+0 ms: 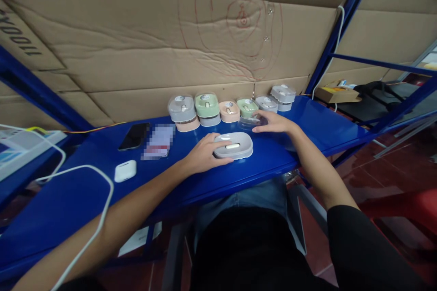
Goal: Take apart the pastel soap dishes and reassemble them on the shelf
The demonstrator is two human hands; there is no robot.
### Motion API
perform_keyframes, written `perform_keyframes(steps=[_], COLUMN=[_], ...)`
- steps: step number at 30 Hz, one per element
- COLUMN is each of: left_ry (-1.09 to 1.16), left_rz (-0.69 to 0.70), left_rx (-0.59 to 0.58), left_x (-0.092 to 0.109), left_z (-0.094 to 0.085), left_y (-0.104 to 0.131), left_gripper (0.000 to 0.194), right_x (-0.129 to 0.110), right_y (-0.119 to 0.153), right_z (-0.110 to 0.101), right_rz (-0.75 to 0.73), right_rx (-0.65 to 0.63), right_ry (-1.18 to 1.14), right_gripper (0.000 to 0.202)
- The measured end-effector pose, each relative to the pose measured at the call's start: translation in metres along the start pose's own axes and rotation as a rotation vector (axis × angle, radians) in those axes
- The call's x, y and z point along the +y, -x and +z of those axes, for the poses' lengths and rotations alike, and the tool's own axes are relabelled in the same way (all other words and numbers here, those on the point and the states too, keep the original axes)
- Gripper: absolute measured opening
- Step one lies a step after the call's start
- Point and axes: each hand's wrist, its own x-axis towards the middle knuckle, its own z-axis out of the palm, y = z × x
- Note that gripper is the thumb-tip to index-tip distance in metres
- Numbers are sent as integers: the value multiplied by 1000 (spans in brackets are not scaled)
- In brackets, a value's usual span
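Observation:
My left hand [206, 152] grips the left end of a grey oval plastic box [239, 151], fingers along its far side and thumb along the near side. The box rests on the blue tabletop, with a small cream oval piece [232, 146] at the middle of its top. Just behind it, my right hand [273, 122] has its fingers and thumb around a clear plastic lid [251, 122], tilted low over the table. Close to that lid stand a green box [246, 107] and a peach box [229, 111].
Stacked grey, green and peach boxes [182, 109] line the cardboard wall [136, 54]. To the left lie a dark phone [134, 136], a lit phone [159, 142] and a white earbud case [125, 171]. A white cable [111, 186] crosses near my left forearm. Blue posts [327, 61] frame the table.

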Motion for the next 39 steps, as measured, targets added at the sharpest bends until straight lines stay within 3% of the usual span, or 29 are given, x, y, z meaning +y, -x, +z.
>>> perform_keyframes(steps=[8,12,15,20,24,29,33,36,39], left_ry=[86,91,-12,-143,-158,-102,-28,37,68], left_rz=[-8,-35,-141,-247,-268,-268,-107,-4,-7], left_rx=[36,184,282,178,119,156,222,137,52], left_x=[-2,-9,-21,-42,-47,-38,-16,1,10], left_z=[1,-7,-15,-21,-19,-21,-20,-13,-4], left_y=[-2,-6,-8,-11,-13,-11,-5,-1,1], left_gripper=[55,55,55,58,61,61,50,51,55], right_x=[9,11,12,13,15,17,16,15,14], right_y=[3,2,2,1,0,0,-1,-1,0], right_z=[3,2,1,2,2,2,2,2,3], right_rz=[58,86,80,69,62,50,44,42,40], right_rx=[-76,-86,-90,-98,-104,-101,-100,-92,-78], right_ry=[55,95,82,76,81,82,99,98,93], right_gripper=[90,91,95,100,101,99,94,92,94])
